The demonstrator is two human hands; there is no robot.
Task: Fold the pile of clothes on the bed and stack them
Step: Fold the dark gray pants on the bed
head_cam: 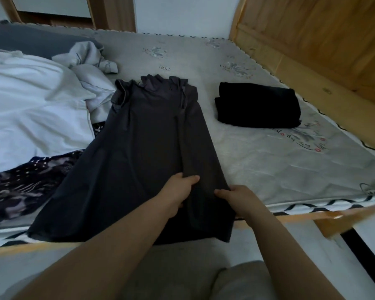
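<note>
Nearest the camera, two bare forearms reached out over the wooden bed rail (290, 217) toward a dark grey dress (143, 152) spread flat on the grey quilted mattress (268, 165). The left hand (178, 191) pinched a lengthwise fold of the fabric near the hem, thumb on top and fingers tucked beneath. The right hand (236, 198) gripped the dress's right edge just beside it, fingers curled under the cloth. The dress lay with its long axis running away from the person, ruffled neckline at the far end and the wide hem hanging slightly over the near edge of the bed. Its right side was turned inward along that axis. To the right, well apart from the dress, sat a folded black garment (258, 105). On the left lay a white quilt (30, 109), a crumpled light grey garment (91, 59) and a dark patterned cloth (20, 182), the last partly under the dress.
</note>
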